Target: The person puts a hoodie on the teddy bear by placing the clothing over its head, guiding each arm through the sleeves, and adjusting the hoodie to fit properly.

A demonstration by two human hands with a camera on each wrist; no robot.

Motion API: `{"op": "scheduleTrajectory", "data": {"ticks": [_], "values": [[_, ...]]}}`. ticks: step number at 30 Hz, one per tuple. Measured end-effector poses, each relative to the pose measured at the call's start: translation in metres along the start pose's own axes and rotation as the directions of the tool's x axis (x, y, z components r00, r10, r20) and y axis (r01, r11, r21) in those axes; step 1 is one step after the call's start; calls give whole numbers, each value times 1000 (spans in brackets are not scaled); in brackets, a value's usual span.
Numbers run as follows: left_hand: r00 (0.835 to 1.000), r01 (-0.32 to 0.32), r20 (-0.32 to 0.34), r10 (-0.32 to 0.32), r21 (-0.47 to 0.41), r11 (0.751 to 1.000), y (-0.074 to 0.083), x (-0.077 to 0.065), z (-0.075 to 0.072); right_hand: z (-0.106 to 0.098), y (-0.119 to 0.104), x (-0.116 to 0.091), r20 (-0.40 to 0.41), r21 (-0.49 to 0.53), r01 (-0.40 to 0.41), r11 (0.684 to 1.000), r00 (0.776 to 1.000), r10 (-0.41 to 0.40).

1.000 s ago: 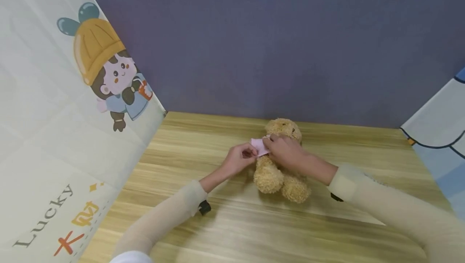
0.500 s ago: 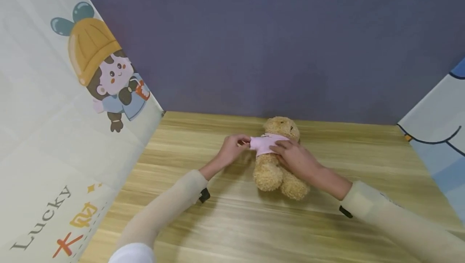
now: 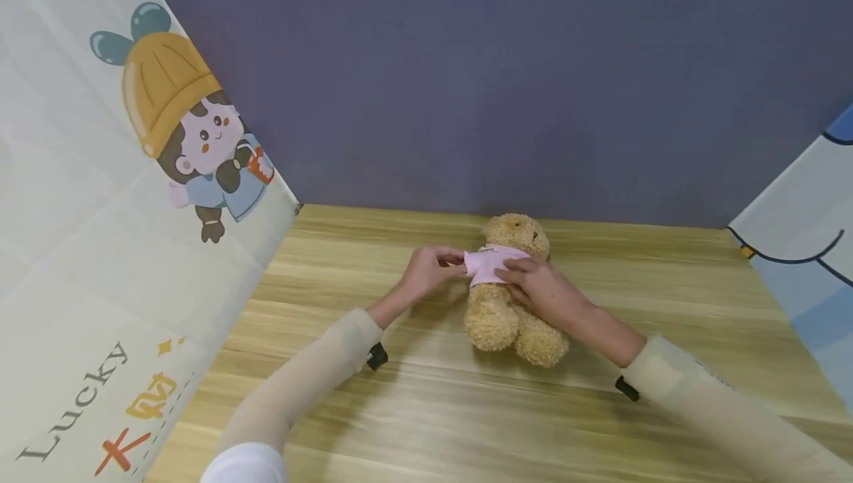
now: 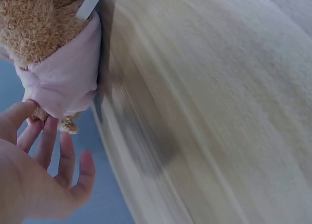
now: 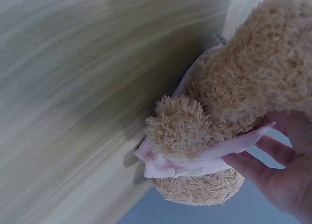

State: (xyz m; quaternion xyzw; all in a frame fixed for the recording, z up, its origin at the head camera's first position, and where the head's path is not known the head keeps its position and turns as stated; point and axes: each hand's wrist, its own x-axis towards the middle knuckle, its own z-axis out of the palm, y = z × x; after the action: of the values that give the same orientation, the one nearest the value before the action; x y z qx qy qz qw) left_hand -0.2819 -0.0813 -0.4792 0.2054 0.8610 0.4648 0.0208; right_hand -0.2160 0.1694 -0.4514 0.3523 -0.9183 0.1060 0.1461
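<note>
A curly light-brown teddy bear [image 3: 492,320] lies on its back, head toward the far wall, in a pink shirt [image 3: 489,267]. At the left side my left hand [image 3: 426,272] pinches the end of a shirt sleeve. In the left wrist view, a bit of fur [image 4: 39,114] shows at the sleeve opening between thumb and fingertips. My right hand [image 3: 549,292] lies over the bear's other side. Its thumb presses the shirt's hem in the right wrist view, with fingers partly hidden behind the cloth; the bear's furry arm [image 5: 178,126] sticks out there.
The wood-grain table [image 3: 373,409] carries the bear near its back edge, against a dark blue-grey wall [image 3: 466,83]. A white printed panel [image 3: 80,209] with a cartoon figure borders the left side, a blue-and-white one [image 3: 800,246] the right. A small white tag [image 4: 87,6] hangs from the bear.
My left hand moved from the shirt's lower edge up to the sleeve, then slightly right. The right hand slid off the bear's chest to its right side, uncovering the shirt front.
</note>
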Motion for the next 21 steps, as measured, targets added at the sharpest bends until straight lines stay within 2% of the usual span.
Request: {"op": "scheduleTrajectory", "data": {"ticks": [5,11,15,18,21], "values": [[999,-37,-35,41,111,993,2,2,1,2,0,0,-6,-13,11,1000,1000,-11],[996,-46,-62,63,239,970,-5,12,-11,2,1,-1,3,-4,17,1000,1000,-17],[993,-88,-66,102,187,978,-11,20,-17,0,2,0,16,11,23,1000,1000,-23],[991,-131,-19,134,124,984,-14,20,-17,-1,2,0,18,15,15,1000,1000,-15],[992,-126,37,122,111,986,-12,13,-16,-1,3,-2,22,20,1,1000,1000,-1]]}}
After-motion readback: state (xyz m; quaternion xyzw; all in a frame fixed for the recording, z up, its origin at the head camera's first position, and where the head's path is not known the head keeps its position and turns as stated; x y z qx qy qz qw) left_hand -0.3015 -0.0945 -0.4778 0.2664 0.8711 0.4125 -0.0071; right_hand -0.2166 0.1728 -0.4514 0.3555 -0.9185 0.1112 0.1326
